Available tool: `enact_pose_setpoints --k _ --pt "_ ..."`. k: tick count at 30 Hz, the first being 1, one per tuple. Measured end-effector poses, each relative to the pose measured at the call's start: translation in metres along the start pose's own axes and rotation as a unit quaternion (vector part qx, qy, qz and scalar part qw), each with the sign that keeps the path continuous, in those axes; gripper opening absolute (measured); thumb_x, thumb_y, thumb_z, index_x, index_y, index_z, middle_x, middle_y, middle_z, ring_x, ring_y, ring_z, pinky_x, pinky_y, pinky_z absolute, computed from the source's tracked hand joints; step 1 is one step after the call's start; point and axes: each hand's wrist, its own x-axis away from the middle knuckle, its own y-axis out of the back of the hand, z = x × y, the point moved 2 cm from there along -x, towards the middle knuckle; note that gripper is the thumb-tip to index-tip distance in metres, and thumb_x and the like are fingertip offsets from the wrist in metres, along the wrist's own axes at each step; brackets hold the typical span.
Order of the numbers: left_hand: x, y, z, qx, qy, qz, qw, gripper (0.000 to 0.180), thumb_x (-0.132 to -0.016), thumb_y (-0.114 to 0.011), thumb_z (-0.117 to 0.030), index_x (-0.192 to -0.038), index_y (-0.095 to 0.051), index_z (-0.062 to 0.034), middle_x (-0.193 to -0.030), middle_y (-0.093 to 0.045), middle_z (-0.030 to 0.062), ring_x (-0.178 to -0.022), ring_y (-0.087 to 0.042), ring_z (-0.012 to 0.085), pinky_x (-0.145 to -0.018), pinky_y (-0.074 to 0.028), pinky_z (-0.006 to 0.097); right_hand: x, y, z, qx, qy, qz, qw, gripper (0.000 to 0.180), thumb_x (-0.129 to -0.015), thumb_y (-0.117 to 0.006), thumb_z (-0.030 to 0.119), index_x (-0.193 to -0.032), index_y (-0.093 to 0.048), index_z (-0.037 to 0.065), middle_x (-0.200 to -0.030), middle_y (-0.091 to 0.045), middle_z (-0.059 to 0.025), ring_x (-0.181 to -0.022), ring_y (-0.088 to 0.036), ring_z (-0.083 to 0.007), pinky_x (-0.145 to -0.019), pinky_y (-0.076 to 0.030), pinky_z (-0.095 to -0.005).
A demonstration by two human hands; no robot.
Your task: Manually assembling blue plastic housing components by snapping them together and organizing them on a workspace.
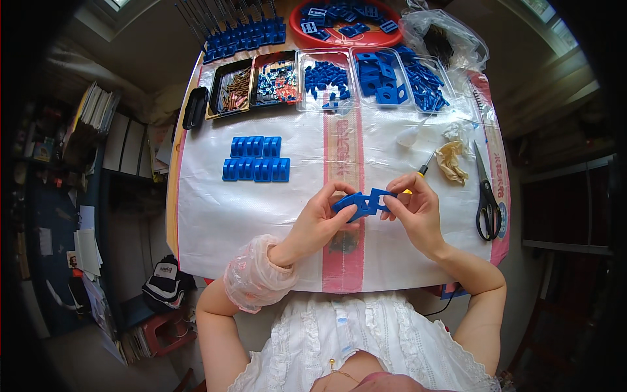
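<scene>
My left hand (316, 221) is closed around a blue plastic bracket (358, 201), thumb on top. Pinched in the fingers of my right hand (418, 215) is a flat blue plate (377, 198) with a round hole. The plate's left edge meets or overlaps the bracket; whether the two are joined, I cannot tell. Behind my right hand shows a yellow-and-black screwdriver (424, 168), its handle partly covered by the fingers. Left of my hands, several blue plastic pieces (255, 159) stand in two neat rows on the white table cover (261, 202).
Along the far edge are trays of screws (236, 88), nuts (274, 81), small blue parts (325, 78) and blue plates (382, 75). Behind them sits a red basin (297, 29). Black-handled scissors (488, 209) and crumpled tan material (450, 163) lie at the right.
</scene>
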Motion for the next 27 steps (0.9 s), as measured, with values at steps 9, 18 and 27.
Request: enact_pose_setpoints --k 9,18,27 --pt "0.002 -0.004 -0.001 0.01 0.01 0.021 1.0 0.031 -0.107 -0.061 -0.007 -0.135 -0.049 -0.0031 -0.126 -0.066 0.0107 -0.115 -0.07 0.0182 -0.089 -0.066 0.029 -0.004 0.002 -0.011 0.044 -0.046 0.035 0.997 0.019 -0.093 -0.077 0.001 -0.095 -0.058 0.002 -0.094 -0.071 -0.0074 -0.067 -0.071 -0.009 -0.052 -0.051 -0.021" --pt "0.003 0.0 -0.01 -0.025 0.011 -0.021 0.999 0.036 -0.101 -0.071 -0.005 -0.132 -0.054 -0.0035 -0.115 -0.071 0.0095 -0.106 -0.071 0.0139 -0.079 -0.066 0.024 -0.007 0.004 0.0 0.14 -0.076 0.103 0.982 0.015 -0.096 -0.076 0.006 -0.106 -0.065 0.0 -0.091 -0.072 -0.0035 -0.064 -0.063 -0.0026 -0.051 -0.044 -0.0202" --pt "0.002 -0.003 -0.005 -0.028 -0.001 -0.006 1.0 0.038 -0.1 -0.071 -0.004 -0.133 -0.052 -0.0035 -0.115 -0.072 0.0103 -0.106 -0.072 0.0145 -0.081 -0.066 0.025 -0.001 0.0 -0.021 0.018 -0.089 0.06 0.994 0.012 -0.097 -0.074 0.004 -0.098 -0.062 0.003 -0.098 -0.072 -0.0049 -0.076 -0.068 -0.0048 -0.062 -0.05 -0.0195"
